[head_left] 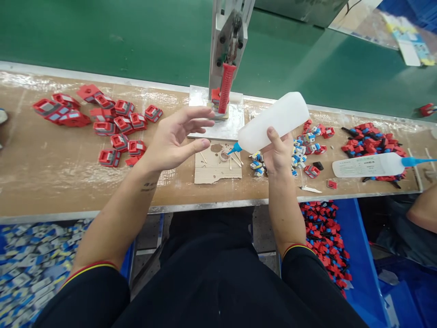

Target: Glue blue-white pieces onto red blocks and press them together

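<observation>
My right hand grips a white plastic squeeze bottle, tilted so its blue nozzle tip points down and left. Just under the tip is a small round cap on a torn piece of cardboard, with several cotton swabs around it. My left hand is raised to the left of the cardboard, fingers spread and holding nothing. Behind, a press with a red handle stands on a metal plate, and a red part sits under it.
Red and grey toy vehicle parts are spread at left. Small blue-and-white parts and red-black parts lie at right, beside a second bottle. Bins of parts flank me below the table edge. Another person's arm shows far right.
</observation>
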The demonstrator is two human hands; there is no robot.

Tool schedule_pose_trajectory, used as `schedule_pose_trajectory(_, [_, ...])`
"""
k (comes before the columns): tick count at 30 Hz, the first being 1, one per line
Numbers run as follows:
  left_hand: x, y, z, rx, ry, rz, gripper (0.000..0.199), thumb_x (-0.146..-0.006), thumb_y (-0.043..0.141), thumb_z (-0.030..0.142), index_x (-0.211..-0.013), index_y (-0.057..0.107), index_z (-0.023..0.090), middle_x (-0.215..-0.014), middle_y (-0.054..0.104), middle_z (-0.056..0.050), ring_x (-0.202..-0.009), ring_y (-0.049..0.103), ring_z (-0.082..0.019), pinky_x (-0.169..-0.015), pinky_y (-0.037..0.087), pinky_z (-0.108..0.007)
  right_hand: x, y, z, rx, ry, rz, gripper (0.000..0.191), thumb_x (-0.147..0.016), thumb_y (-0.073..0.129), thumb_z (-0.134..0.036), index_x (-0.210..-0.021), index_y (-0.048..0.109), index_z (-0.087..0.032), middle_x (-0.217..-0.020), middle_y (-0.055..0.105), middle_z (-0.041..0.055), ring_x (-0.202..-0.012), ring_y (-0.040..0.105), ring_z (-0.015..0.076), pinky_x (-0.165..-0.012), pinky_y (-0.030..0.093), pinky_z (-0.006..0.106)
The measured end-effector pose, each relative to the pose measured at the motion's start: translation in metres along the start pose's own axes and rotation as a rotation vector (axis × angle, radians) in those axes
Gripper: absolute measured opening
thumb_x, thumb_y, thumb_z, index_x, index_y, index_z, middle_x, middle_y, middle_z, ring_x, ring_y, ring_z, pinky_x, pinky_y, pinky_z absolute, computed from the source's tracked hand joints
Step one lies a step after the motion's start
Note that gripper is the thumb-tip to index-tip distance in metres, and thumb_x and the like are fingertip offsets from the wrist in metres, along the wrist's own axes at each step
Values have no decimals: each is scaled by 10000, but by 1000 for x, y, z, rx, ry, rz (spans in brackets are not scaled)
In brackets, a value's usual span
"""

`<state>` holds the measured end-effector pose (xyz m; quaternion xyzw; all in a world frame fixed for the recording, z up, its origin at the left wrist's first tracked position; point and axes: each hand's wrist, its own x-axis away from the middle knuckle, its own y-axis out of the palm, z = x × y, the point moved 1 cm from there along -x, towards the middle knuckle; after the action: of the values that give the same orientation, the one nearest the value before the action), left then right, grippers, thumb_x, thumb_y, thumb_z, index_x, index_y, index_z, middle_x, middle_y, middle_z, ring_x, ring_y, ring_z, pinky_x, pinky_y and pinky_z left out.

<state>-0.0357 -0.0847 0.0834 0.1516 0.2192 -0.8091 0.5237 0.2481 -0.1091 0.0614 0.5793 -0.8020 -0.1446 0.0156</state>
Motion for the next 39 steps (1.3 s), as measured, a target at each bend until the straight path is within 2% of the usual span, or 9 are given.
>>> schedule_pose_trajectory(4, [13, -8, 4, 38, -35, 25, 509, -899, 817, 456, -1352, 649, 297, -1333, 731, -83, -1145, 760, -253, -931, 666, -378, -1, -2, 7, -68, 58, 53, 606, -613, 948, -556, -1087, 701, -271, -1144, 804, 33, -1281, 709, 288, -1204, 546, 519])
schedule_pose_trajectory(8, [22, -14, 9, 73, -104, 63, 440, -883, 834, 391, -1289, 685, 312, -1290, 746, -69, -1101, 767, -253, -896, 670, -384, 0, -2, 11, -131, 124, 98, 538, -625, 942, -502, -1037, 696, -259, -1157, 809, 41, -1320, 694, 287, -1187, 569, 503])
schedule_pose_trajectory(13, [32, -17, 9, 99, -182, 116, 389, -859, 845, 392, -1217, 704, 335, -1239, 752, -60, -1071, 767, -272, -873, 678, -430, -2, -9, 17, -190, 224, 145, 500, -667, 919, -451, -1060, 678, -258, -1156, 819, 35, -1360, 676, 272, -1166, 597, 484])
schedule_pose_trajectory(18, [40, -19, 6, 101, -210, 162, 355, -864, 844, 402, -1189, 712, 347, -1202, 762, -52, -1026, 775, -268, -841, 677, -454, -6, -18, 23, -231, 326, 114, 516, -686, 913, -436, -1109, 665, -275, -1136, 828, 13, -1358, 678, 254, -1108, 640, 469])
schedule_pose_trajectory(27, [50, -21, -1, 103, -213, 201, 336, -867, 842, 410, -1168, 713, 335, -1171, 771, -51, -989, 783, -252, -871, 672, -468, -3, -12, 26, -269, 375, 194, 488, -754, 841, -455, -1160, 655, -257, -1192, 808, 44, -1345, 678, 272, -1063, 659, 506])
schedule_pose_trajectory(32, [52, -21, -3, 100, -237, 215, 320, -861, 844, 416, -1142, 718, 330, -1147, 771, -49, -979, 787, -254, -884, 679, -479, -5, -14, 29, -259, 411, 174, 526, -759, 835, -526, -1173, 646, -261, -1212, 799, 51, -1315, 696, 267, -1007, 693, 464])
schedule_pose_trajectory(36, [55, -22, -4, 117, -232, 219, 309, -863, 844, 391, -1143, 731, 330, -1138, 774, -48, -972, 789, -246, -903, 675, -478, -10, -16, 31, -246, 439, 192, 540, -762, 825, -565, -1170, 655, -254, -1155, 807, 52, -1254, 726, 259, -932, 718, 402])
schedule_pose_trajectory(39, [56, -23, -5, 118, -241, 224, 307, -861, 844, 401, -1138, 733, 331, -1130, 780, -50, -972, 788, -251, -862, 678, -474, -16, -18, 26, -196, 467, 154, 531, -771, 816, -576, -1165, 666, -253, -1110, 813, 54, -1213, 746, 258, -887, 725, 371])
